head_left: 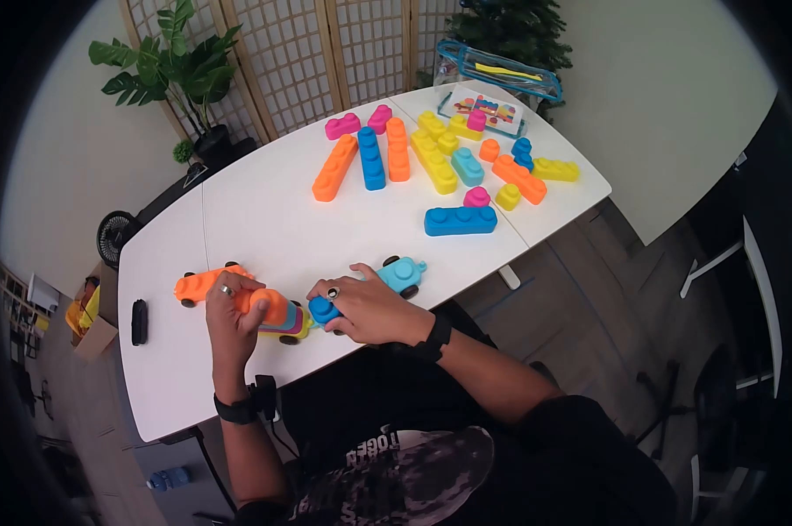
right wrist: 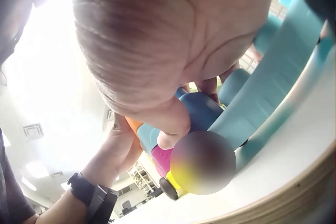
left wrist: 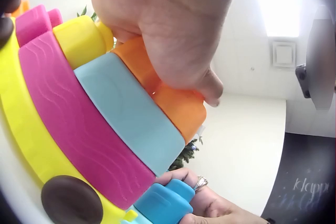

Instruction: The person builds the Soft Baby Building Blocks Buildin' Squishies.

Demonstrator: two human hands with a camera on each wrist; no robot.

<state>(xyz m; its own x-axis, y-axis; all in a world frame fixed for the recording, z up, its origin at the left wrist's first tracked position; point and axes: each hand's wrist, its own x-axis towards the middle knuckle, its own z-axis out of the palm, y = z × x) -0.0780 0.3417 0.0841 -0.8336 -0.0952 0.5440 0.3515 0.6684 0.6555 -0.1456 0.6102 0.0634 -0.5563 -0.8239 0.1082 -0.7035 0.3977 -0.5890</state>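
Note:
The left hand (head_left: 231, 326) grips the orange block (head_left: 269, 306) on top of a stack. In the left wrist view, that orange block (left wrist: 181, 109) lies over a light blue layer (left wrist: 128, 111), a magenta layer (left wrist: 84, 124) and a yellow wheeled base (left wrist: 26, 134). A yellow block (left wrist: 81, 40) sits beside the orange one. The right hand (head_left: 369, 307) pinches a blue block (head_left: 323, 309) on the light blue wheeled piece (head_left: 400, 275), beside the stack. In the right wrist view, the thumb of the right hand (right wrist: 173, 40) lies against the blue block (right wrist: 199, 111).
An orange wheeled piece (head_left: 198, 285) stands left of the stack. Farther back lie a long blue block (head_left: 460, 221), orange blocks (head_left: 334, 168), yellow blocks (head_left: 434, 165) and pink blocks (head_left: 342, 126). A picture card (head_left: 488, 108) and a clear bag (head_left: 501, 70) are at the back edge.

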